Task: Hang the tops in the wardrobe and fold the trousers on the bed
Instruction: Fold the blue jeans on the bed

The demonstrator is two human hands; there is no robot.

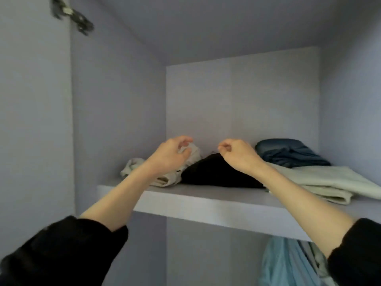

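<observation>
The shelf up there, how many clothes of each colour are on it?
Beige: 1, a bundle by the left hand
Black: 1, a pile under the right hand
Dark blue: 1, folded
Pale green: 1, folded
Total: 4 on the shelf

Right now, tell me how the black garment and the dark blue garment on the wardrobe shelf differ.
The black garment lies near the shelf's front edge; the dark blue garment sits farther back, to the right. The black one is a low mound between both raised hands, the right hand just above it; the blue one is a thicker bundle that no hand is near. Both are dark and rest on the same shelf.
</observation>
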